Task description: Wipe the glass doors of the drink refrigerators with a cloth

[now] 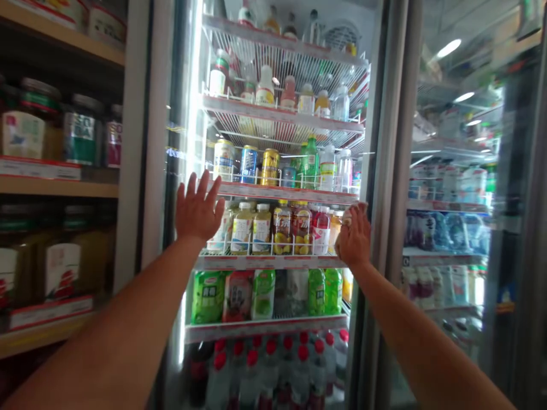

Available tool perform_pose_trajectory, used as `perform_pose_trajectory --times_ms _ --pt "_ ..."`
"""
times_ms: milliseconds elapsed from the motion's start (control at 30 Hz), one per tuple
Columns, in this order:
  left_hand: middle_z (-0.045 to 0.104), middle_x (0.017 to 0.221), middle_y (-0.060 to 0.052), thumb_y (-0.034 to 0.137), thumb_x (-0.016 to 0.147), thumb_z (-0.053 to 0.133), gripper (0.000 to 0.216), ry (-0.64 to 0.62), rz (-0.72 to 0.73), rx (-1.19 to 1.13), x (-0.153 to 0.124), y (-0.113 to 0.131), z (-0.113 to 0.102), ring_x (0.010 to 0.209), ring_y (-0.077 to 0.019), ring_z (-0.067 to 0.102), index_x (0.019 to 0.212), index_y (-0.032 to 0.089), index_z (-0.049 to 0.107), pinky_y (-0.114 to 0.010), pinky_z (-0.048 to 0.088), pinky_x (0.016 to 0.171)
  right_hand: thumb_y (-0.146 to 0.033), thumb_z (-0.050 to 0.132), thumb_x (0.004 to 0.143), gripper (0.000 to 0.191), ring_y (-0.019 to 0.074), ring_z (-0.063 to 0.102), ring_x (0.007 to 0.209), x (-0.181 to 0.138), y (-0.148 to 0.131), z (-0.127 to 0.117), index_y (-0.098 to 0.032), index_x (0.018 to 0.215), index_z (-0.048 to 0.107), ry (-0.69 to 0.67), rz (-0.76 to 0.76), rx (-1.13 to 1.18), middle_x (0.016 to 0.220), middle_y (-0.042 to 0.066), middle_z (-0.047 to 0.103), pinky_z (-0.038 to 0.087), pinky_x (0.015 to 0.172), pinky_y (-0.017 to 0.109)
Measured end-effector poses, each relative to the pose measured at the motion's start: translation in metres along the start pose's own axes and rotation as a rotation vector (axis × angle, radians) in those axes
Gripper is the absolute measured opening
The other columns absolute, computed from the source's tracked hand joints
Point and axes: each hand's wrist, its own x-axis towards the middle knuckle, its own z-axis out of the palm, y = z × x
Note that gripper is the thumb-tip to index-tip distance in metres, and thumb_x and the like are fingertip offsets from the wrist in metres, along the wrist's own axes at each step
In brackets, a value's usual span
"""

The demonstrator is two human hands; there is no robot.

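My left hand (pixel 199 208) is raised with its fingers spread, in front of the left side of a lit drinks cooler. Whether it touches the glass I cannot tell. On the right, my right hand (pixel 356 236) is closed on a pale crumpled cloth (pixel 344 221), near the cooler's right door frame (pixel 388 188). Between the hands are bottled drinks, among them dark bottles with yellow caps (pixel 282 226) and a red bottle (pixel 321 230). Cans, such as a gold can (pixel 270 167), stand on the shelf above.
To the left, a wooden shelf (pixel 60 185) holds large jars (pixel 29 122). At right, another glass-fronted cooler (pixel 444 256) holds drinks and shows ceiling-light reflections. Green bottles (pixel 317 291) stand lower down, above red-capped bottles (pixel 269 370) at the bottom.
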Motion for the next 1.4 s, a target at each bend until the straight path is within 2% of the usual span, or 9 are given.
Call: perform_pose_trajectory --times_ms 167,333,533,667,867,1033,1133,1300,1400 --pt "0.019 0.166 -0.003 0.042 0.102 0.029 0.057 0.004 -0.005 -0.016 0.000 0.000 -0.001 0.154 -0.0295 0.010 0.157 0.024 0.030 -0.054 0.010 0.126 -0.032 0.035 0.101 0.057 0.0327 0.020 0.152 -0.005 0.001 -0.004 -0.020 0.157 0.031 -0.028 -0.018 -0.113 0.161 0.013 0.034 0.023 0.118 0.060" --pt "0.019 0.166 -0.001 0.040 0.102 0.031 0.055 0.029 0.003 -0.045 -0.001 -0.001 -0.001 0.154 -0.0289 0.010 0.156 0.027 0.031 -0.054 0.010 0.126 -0.037 0.028 0.103 0.059 0.0319 0.010 0.154 0.022 -0.023 -0.002 -0.014 0.157 0.029 -0.076 0.066 -0.188 0.164 0.015 0.025 0.017 0.119 0.061" --pt "0.022 0.165 -0.002 0.040 0.101 0.034 0.056 0.041 0.010 -0.066 -0.001 -0.003 0.001 0.154 -0.0295 0.011 0.155 0.027 0.034 -0.056 0.013 0.125 -0.038 0.022 0.103 0.064 0.0285 0.006 0.155 0.077 -0.067 0.022 -0.005 0.157 0.021 -0.033 0.163 -0.018 0.164 0.022 0.019 0.019 0.121 0.058" --pt "0.024 0.165 -0.003 0.039 0.100 0.035 0.056 0.055 0.010 -0.069 -0.002 -0.003 0.002 0.154 -0.0286 0.011 0.155 0.027 0.035 -0.056 0.013 0.125 -0.038 0.022 0.103 0.063 0.0282 0.005 0.155 0.078 -0.116 0.038 -0.006 0.157 0.021 0.006 0.159 0.022 0.164 0.020 0.019 0.022 0.120 0.057" --pt "0.022 0.165 -0.003 0.039 0.100 0.037 0.056 0.040 0.009 -0.106 -0.003 -0.003 0.001 0.155 -0.0286 0.010 0.155 0.025 0.035 -0.055 0.010 0.126 -0.036 0.030 0.104 0.060 0.0241 0.002 0.156 0.001 -0.176 0.038 -0.012 0.158 0.022 -0.179 -0.160 -0.034 0.167 0.012 0.017 0.015 0.124 0.052" --pt "0.019 0.166 -0.001 0.038 0.100 0.039 0.057 0.018 0.013 -0.093 -0.004 -0.003 0.001 0.155 -0.0274 0.007 0.156 0.027 0.031 -0.056 0.010 0.126 -0.032 0.040 0.101 0.063 0.0244 0.005 0.156 -0.079 -0.189 0.038 -0.013 0.159 0.022 -0.270 -0.464 0.092 0.164 0.011 0.025 0.006 0.126 0.051" --pt "0.020 0.166 -0.001 0.037 0.100 0.038 0.056 0.022 0.013 -0.100 -0.005 -0.002 0.001 0.155 -0.0275 0.009 0.155 0.027 0.031 -0.056 0.010 0.125 -0.030 0.042 0.100 0.063 0.0233 0.007 0.155 -0.106 -0.191 0.038 -0.013 0.158 0.024 -0.308 -0.647 0.158 0.164 0.009 0.027 0.005 0.126 0.050" --pt "0.025 0.165 -0.007 0.038 0.101 0.036 0.055 0.043 0.031 -0.068 -0.005 -0.002 0.001 0.154 -0.0307 0.014 0.153 0.020 0.036 -0.056 0.012 0.124 -0.029 0.036 0.102 0.056 0.0170 0.004 0.155 -0.076 -0.191 0.037 -0.018 0.156 0.029 -0.295 -0.940 0.153 0.166 0.001 0.022 0.000 0.127 0.047" --pt "0.025 0.164 -0.007 0.037 0.101 0.036 0.055 0.047 0.034 -0.064 -0.004 -0.002 0.001 0.153 -0.0312 0.014 0.154 0.021 0.037 -0.056 0.013 0.124 -0.031 0.035 0.102 0.058 0.0162 0.001 0.156 -0.020 -0.179 0.034 -0.021 0.158 0.024 -0.299 -0.829 0.083 0.166 -0.002 0.020 -0.006 0.126 0.051"
